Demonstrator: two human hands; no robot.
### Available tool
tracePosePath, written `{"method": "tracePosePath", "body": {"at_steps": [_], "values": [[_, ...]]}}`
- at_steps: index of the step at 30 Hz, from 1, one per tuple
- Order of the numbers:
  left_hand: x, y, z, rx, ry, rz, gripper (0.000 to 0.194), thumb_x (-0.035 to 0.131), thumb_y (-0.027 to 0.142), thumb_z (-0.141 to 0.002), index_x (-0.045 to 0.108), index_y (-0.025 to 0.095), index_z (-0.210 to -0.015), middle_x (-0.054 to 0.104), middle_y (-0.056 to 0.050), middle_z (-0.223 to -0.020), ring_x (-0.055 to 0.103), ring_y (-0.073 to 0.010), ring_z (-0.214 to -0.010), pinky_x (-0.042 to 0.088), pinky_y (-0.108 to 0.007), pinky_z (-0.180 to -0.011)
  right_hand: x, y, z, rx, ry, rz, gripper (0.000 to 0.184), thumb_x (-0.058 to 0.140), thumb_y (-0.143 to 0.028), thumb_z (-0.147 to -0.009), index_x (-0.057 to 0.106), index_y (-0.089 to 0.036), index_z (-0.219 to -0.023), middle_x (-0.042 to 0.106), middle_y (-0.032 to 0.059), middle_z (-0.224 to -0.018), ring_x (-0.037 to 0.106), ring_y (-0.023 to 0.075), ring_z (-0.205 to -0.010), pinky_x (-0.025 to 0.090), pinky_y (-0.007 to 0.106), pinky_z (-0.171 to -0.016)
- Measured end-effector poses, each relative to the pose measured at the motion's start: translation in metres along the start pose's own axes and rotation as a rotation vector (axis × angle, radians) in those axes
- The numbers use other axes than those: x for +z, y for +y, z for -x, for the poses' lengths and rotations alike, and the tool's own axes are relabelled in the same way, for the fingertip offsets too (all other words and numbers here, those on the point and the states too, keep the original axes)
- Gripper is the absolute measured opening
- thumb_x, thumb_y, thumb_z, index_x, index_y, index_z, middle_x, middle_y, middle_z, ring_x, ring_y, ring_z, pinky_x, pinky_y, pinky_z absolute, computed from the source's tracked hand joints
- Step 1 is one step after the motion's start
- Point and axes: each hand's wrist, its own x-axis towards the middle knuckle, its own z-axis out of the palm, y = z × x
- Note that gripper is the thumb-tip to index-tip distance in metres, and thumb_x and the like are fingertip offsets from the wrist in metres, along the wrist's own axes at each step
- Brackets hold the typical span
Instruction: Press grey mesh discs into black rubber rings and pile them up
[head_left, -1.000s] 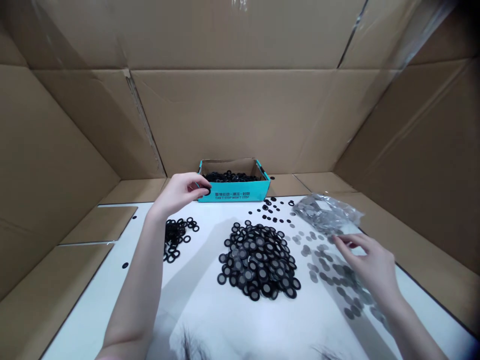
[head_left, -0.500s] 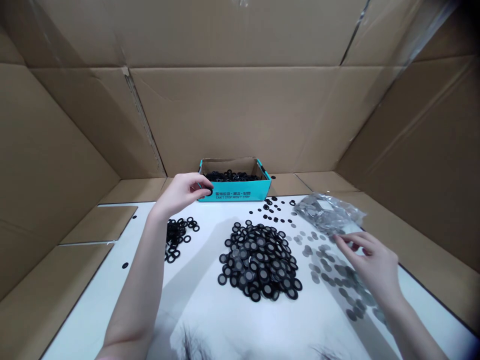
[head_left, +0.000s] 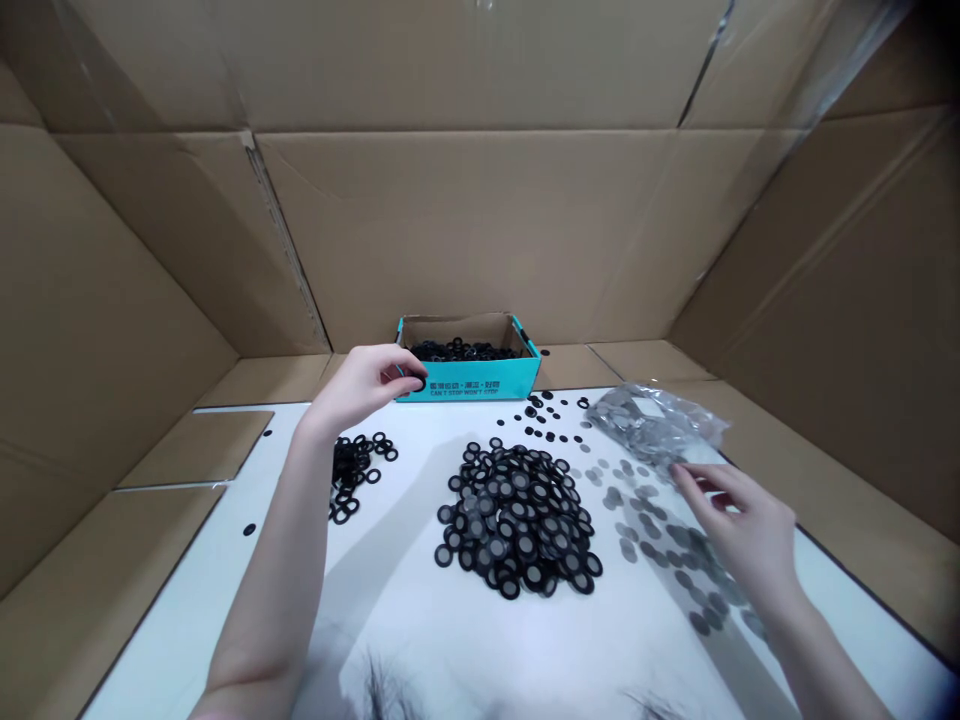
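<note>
My left hand [head_left: 379,378] is raised in front of the teal box, pinching a black ring [head_left: 419,383] between thumb and fingers. Over on the right, my right hand [head_left: 739,515] has its thumb and forefinger pressed together close to the lower edge of the clear plastic bag [head_left: 660,425]. What those fingertips hold, if anything, is too small to make out. Beneath that hand, loose thin grey discs [head_left: 649,553] are scattered on the white table [head_left: 420,640]. In the middle sits a heap of black rings with grey centres [head_left: 517,520].
The teal box [head_left: 480,380], full of black rings [head_left: 461,350], stands at the back. More black rings [head_left: 349,465] lie behind my left forearm. Several small black pieces [head_left: 551,437] are spread near the bag. Cardboard walls [head_left: 465,230] enclose the table.
My right hand's fingertips have shifted very slightly to the right and up beside the bag. The left hand keeps its place with the black ring.
</note>
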Motion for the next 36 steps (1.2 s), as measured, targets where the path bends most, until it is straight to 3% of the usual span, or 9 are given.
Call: {"method": "tracePosePath", "body": {"at_steps": [5, 9, 13, 17, 22, 27, 36], "values": [[0.000, 0.001, 0.000, -0.003, 0.007, 0.015, 0.021, 0.064, 0.032, -0.078, 0.071, 0.014, -0.086, 0.072, -0.007, -0.087, 0.065, -0.0168, -0.074, 0.053, -0.025, -0.066, 0.001, -0.004, 0.002, 0.044, 0.058, -0.078, 0.026, 0.065, -0.044, -0.074, 0.068, -0.019, -0.069, 0.069, 0.0059, -0.071, 0.055, 0.0182, -0.057, 0.047, 0.032, -0.060], [0.005, 0.011, 0.000, 0.012, -0.003, 0.111, 0.019, 0.066, 0.028, -0.078, 0.070, 0.013, -0.087, 0.071, -0.007, -0.083, 0.065, -0.0153, -0.071, 0.052, -0.023, -0.063, 0.005, -0.022, -0.001, 0.056, 0.008, -0.189, 0.030, 0.065, -0.047, -0.075, 0.069, -0.017, -0.073, 0.070, 0.0071, -0.073, 0.062, 0.0194, -0.064, 0.051, 0.030, -0.060], [0.014, 0.031, 0.004, 0.061, -0.083, 0.359, 0.020, 0.071, 0.023, -0.076, 0.070, 0.013, -0.093, 0.068, -0.003, -0.072, 0.063, -0.0120, -0.064, 0.052, -0.020, -0.059, 0.014, -0.073, -0.008, -0.039, -0.098, -0.367, 0.024, 0.065, -0.043, -0.079, 0.068, -0.019, -0.073, 0.068, 0.0038, -0.070, 0.062, 0.0173, -0.063, 0.050, 0.028, -0.057], [0.020, 0.049, 0.011, 0.123, -0.121, 0.589, 0.022, 0.077, 0.018, -0.072, 0.071, 0.014, -0.093, 0.069, -0.002, -0.071, 0.065, -0.0114, -0.065, 0.054, -0.019, -0.061, 0.021, -0.145, -0.013, -0.332, -0.175, -0.574, 0.013, 0.064, -0.028, -0.084, 0.067, -0.021, -0.074, 0.067, 0.0017, -0.070, 0.059, 0.0147, -0.065, 0.047, 0.027, -0.057], [0.019, 0.060, 0.017, 0.176, -0.134, 0.744, 0.022, 0.078, 0.012, -0.071, 0.072, 0.015, -0.093, 0.070, -0.002, -0.073, 0.067, -0.0108, -0.065, 0.056, -0.017, -0.061, 0.025, -0.202, -0.016, -0.596, -0.122, -0.619, 0.012, 0.062, -0.019, -0.086, 0.065, -0.022, -0.075, 0.062, -0.0012, -0.063, 0.054, 0.0129, -0.058, 0.042, 0.027, -0.052], [0.017, 0.064, 0.021, 0.224, -0.106, 0.808, 0.022, 0.076, 0.008, -0.075, 0.072, 0.016, -0.095, 0.070, -0.001, -0.077, 0.069, -0.0107, -0.070, 0.058, -0.017, -0.065, 0.029, -0.210, -0.018, -0.672, 0.035, -0.564, 0.010, 0.063, -0.012, -0.085, 0.067, -0.021, -0.081, 0.067, 0.0016, -0.071, 0.060, 0.0144, -0.065, 0.048, 0.028, -0.058], [0.022, 0.072, 0.022, 0.268, -0.014, 0.724, 0.027, 0.075, 0.006, -0.076, 0.070, 0.017, -0.101, 0.070, -0.001, -0.086, 0.069, -0.0106, -0.077, 0.060, -0.017, -0.069, 0.034, -0.209, -0.017, -0.735, 0.093, -0.521, 0.020, 0.062, -0.007, -0.084, 0.071, -0.018, -0.097, 0.072, 0.0064, -0.080, 0.064, 0.0159, -0.070, 0.053, 0.030, -0.062]]}}
